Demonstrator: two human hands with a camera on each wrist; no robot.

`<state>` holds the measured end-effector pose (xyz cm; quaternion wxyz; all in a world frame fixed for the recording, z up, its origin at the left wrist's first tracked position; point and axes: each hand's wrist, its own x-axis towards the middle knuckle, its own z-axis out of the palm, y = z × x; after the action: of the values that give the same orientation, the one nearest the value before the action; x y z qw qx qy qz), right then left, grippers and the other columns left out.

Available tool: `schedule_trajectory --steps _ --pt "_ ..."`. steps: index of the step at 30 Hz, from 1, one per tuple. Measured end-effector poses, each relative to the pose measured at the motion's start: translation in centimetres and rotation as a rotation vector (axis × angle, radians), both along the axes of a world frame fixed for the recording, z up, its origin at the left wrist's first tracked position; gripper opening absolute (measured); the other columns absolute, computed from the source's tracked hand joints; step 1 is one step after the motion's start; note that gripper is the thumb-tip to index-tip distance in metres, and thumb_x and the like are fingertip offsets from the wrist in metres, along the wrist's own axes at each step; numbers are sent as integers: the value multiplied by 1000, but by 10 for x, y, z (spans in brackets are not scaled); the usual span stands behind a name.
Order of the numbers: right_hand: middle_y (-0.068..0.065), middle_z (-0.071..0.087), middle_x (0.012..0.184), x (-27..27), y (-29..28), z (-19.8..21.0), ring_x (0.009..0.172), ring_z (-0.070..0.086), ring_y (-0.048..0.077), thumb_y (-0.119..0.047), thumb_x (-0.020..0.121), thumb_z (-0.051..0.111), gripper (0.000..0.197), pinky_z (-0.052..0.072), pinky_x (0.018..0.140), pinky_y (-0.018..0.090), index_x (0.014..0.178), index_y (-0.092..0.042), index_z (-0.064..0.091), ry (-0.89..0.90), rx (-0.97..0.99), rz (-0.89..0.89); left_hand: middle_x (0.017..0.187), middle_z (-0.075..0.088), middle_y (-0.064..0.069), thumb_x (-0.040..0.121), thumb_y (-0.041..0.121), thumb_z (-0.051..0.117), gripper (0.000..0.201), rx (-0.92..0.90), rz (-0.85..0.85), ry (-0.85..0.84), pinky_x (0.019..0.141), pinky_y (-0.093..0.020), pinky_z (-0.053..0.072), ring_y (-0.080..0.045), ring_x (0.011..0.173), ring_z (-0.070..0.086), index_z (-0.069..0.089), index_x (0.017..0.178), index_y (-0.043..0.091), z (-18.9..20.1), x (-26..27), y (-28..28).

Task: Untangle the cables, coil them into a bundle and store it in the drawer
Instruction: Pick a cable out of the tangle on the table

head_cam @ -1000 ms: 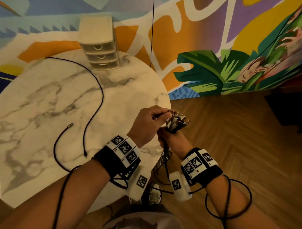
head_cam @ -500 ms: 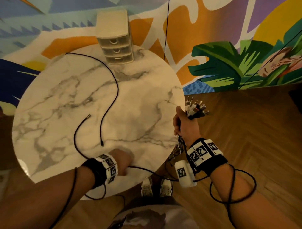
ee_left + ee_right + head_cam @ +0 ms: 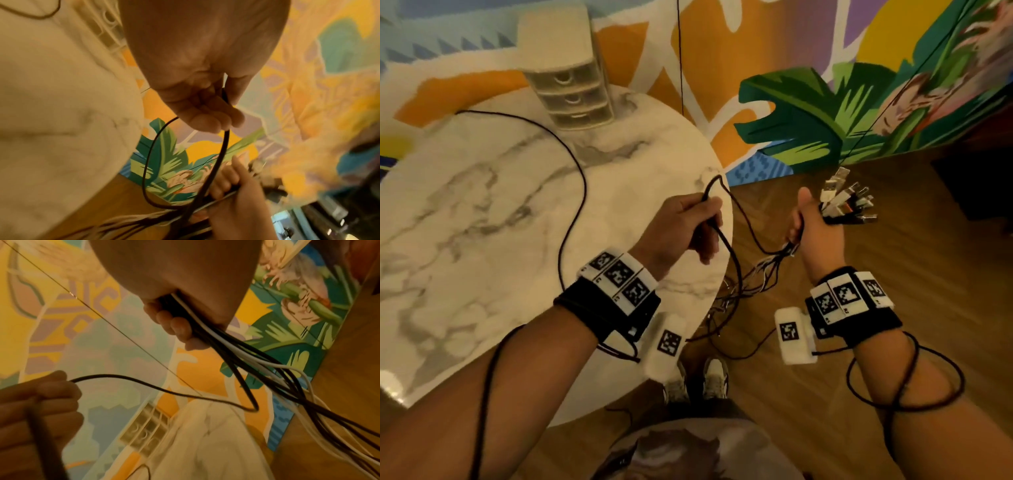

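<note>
My right hand (image 3: 813, 231) grips a bundle of black and white cables (image 3: 230, 347) off the table's right edge. Their USB plugs (image 3: 847, 202) fan out above the fist, and the strands hang tangled toward the floor. My left hand (image 3: 691, 224) holds a black cable (image 3: 739, 212) over the table's rim; it loops up and runs across to the bundle. In the left wrist view that black cable (image 3: 223, 151) hangs in a loop from my fingers. A small beige drawer unit (image 3: 571, 89), all drawers shut, stands at the far edge of the round marble table (image 3: 482, 205).
More black cable (image 3: 582, 178) curves across the tabletop from the far left toward my left wrist. A painted mural wall (image 3: 825, 102) stands behind, with wooden floor (image 3: 893, 240) to the right. My shoes (image 3: 698, 380) are below the table edge. Sensor leads wrap both forearms.
My left hand has come up from the table's near edge to its right rim, bringing the black cable toward the right hand. The right hand still holds the bundle.
</note>
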<state>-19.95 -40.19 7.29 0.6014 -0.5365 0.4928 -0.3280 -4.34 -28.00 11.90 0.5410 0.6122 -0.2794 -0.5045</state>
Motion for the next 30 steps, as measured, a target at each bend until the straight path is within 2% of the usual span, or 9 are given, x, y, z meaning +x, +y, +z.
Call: schedule_trajectory --steps 3,7,11,16,20,23,26,28,30 --pt "-8 34 45 -13 -8 4 43 33 11 -38 98 44 50 32 48 25 52 -21 34 -76 -7 -40 46 55 -13 98 16 44 31 -55 20 119 43 -27 44 -24 37 47 55 73 1 1 -14 -7" --pt "-7 35 45 -29 -13 6 42 34 11 -39 98 43 51 33 46 23 53 -18 33 -60 -8 -69 50 59 -11 98 18 45 28 67 -89 104 46 -30 49 -24 43 53 56 78 2 -33 -35 0" --pt "-3 35 48 -42 -16 4 44 34 13 -40 98 44 49 36 50 26 55 -18 34 -32 -17 -84 70 66 -16 99 24 46 27 361 -349 -55 61 -37 53 -26 57 61 58 90 2 -98 -50 22" --pt "0 33 53 -52 -18 6 45 34 12 -41 97 45 48 37 50 26 56 -18 33 -12 -11 -109 76 68 -8 96 35 47 28 815 -783 -335 62 -33 54 -19 55 61 51 107 9 -144 -63 34" --pt "2 33 56 -53 -18 8 48 37 13 -34 97 47 46 39 53 27 57 -18 33 -41 -6 -103 86 60 -2 92 29 56 24 492 -688 -488 60 -22 49 -15 70 58 55 111 15 -109 -66 -3" --pt "-1 42 57 -50 -16 11 61 47 18 -32 97 49 45 41 72 34 55 -19 36 43 -106 12 111 55 -4 83 27 66 36 138 -522 -558 85 -30 50 -18 98 58 55 117 22 -62 -73 -41" --pt "-12 47 57 -43 -14 25 63 48 13 -32 95 50 40 42 77 40 57 -23 42 87 -190 112 107 57 -4 74 31 70 31 -51 -510 -514 88 -38 49 -21 99 58 56 102 26 -30 -83 -71" --pt "-10 46 55 -39 -13 40 60 46 13 -35 94 50 39 43 75 46 60 -18 45 73 -256 163 103 64 -8 75 27 72 26 -40 -513 -434 88 -45 50 -25 97 61 59 96 20 -18 -87 -80" --pt "-6 45 59 -36 -12 55 63 47 17 -39 93 50 38 45 80 48 69 -9 50 72 -304 198 104 67 -16 81 16 67 28 -92 -519 -473 90 -46 50 -31 99 63 62 107 6 -12 -90 -86"
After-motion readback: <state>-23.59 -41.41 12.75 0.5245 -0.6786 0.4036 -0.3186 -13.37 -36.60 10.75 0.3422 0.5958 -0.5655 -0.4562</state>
